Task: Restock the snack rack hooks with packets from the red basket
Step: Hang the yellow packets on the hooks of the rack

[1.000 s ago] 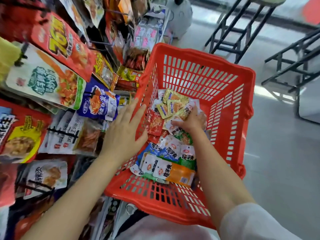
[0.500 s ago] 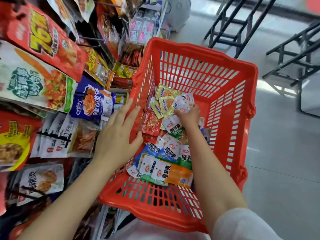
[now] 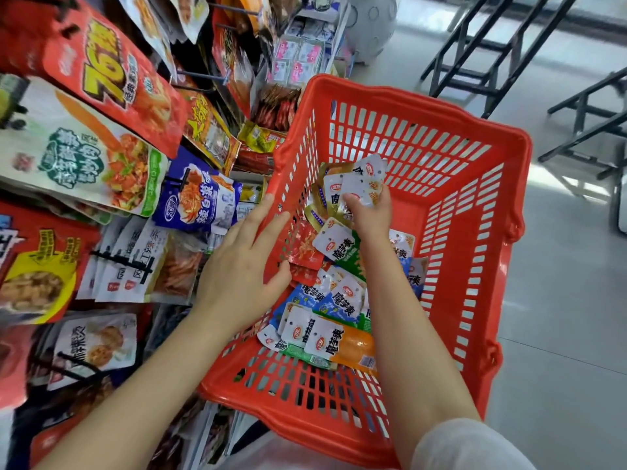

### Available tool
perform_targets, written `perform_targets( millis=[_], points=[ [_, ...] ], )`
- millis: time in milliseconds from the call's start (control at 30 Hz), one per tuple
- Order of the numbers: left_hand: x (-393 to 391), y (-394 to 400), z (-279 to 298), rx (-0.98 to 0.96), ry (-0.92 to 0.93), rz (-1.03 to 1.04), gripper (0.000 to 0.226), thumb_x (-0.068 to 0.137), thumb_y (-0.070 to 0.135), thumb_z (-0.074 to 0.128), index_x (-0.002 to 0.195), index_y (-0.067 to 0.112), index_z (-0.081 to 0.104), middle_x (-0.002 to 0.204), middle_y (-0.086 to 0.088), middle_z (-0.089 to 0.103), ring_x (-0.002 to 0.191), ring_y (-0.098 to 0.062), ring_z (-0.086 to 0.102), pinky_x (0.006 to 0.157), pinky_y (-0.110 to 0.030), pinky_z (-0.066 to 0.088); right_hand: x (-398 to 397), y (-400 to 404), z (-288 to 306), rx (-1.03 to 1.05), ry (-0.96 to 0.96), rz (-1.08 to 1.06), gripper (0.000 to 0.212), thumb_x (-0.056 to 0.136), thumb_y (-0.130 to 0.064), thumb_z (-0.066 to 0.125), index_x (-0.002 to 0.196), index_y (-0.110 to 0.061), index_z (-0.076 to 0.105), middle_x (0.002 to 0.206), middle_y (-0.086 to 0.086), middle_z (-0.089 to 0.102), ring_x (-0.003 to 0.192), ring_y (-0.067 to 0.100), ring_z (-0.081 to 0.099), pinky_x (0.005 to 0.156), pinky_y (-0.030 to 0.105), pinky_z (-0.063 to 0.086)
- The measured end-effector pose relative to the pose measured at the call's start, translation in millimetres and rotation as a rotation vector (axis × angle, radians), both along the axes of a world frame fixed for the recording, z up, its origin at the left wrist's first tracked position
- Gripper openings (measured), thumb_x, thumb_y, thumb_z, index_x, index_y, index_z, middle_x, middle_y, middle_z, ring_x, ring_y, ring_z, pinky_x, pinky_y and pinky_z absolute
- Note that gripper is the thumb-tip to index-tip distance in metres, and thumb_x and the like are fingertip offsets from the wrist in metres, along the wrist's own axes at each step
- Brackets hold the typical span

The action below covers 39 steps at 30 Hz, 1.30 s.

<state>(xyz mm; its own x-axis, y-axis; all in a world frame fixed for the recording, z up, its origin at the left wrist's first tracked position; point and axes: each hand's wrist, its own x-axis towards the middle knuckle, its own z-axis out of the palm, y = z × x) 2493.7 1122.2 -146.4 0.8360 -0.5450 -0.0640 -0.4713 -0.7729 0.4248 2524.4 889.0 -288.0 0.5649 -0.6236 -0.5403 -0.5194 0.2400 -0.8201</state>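
I am at the picking step. My right hand is down inside the red basket, fingers curled round a small bunch of silvery white packets and holding them clear of the heap. I think there are three or four in the bunch, though they overlap and I cannot count them for sure. The rest of the packets lie loose on the basket floor, mostly toward the near left corner: white-topped ones with green, blue and orange ends, and a red one against the left wall.

My left hand steadies the basket, fingers straight along the outside of the left wall, fingertips up at the rim, thumb tucked over the edge to the inside. It grips lightly and holds no packet.

The snack rack is just to my left, its hooks crowded with bigger bags that hang over one another. Next I judge I must lift the bunch out, turn to the rack, and find a hook with matching packets or a free end. Each packet has a small punched hole at the top, so I will need to line those holes up and thread them onto the hook without letting the bunch fan apart.
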Motion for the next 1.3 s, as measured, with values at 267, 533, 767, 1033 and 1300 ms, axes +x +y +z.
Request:
perform_targets(
  millis=[267,533,767,1033,1300],
  points=[
    [-1,-1,0,0.000,-0.006,0.015,0.065,0.091,0.027,0.068,0.151,0.022,0.045,0.167,0.009,0.018,0.138,-0.025,0.044,0.090,-0.045,0.053,25,13,10,0.340,-0.034,-0.451,0.073,0.083,-0.023,0.082,0.146,-0.012,0.046,0.136,0.009,0.060,0.124,0.030,0.058,0.102,0.042,0.049],
    [-2,-3,4,0.013,0.018,0.052,0.063,0.093,0.029,0.066,0.152,0.023,0.044,0.168,0.008,0.016,0.139,-0.025,0.044,0.092,-0.043,0.052,21,1,26,0.308,-0.027,-0.208,0.063,0.074,-0.027,0.088,0.125,-0.005,0.059,0.118,0.009,0.069,0.106,0.029,0.067,0.088,0.040,0.057],
    [-1,-10,29,0.071,0.147,0.095,0.080,0.096,0.055,0.054,0.161,0.028,0.015,0.169,0.009,0.008,0.155,-0.018,0.014,0.125,-0.046,0.020,-35,-10,115,0.182,-0.219,0.230,0.034,0.076,-0.024,0.085,0.106,-0.017,0.071,0.107,0.004,0.077,0.100,0.026,0.073,0.094,0.050,0.056],
    [4,-41,141,-0.251,0.467,0.150,0.089,0.080,0.043,0.083,0.152,0.043,0.031,0.146,0.028,0.040,0.125,0.014,0.037,0.100,-0.016,0.037,-76,-1,241,0.114,-0.398,0.733,0.030,0.086,-0.005,0.074,0.115,-0.006,0.069,0.109,0.012,0.076,0.100,0.032,0.073,0.090,0.047,0.058],
    [-11,-10,158,-0.977,0.983,0.669,0.058,0.069,0.024,0.089,0.119,0.008,0.065,0.118,-0.016,0.072,0.111,-0.034,0.068,0.100,-0.056,0.052,-36,73,286,0.230,-0.572,0.537,0.018,0.085,-0.020,0.079,0.100,-0.023,0.070,0.099,-0.007,0.078,0.098,0.018,0.072,0.096,0.047,0.054]
  ],
)
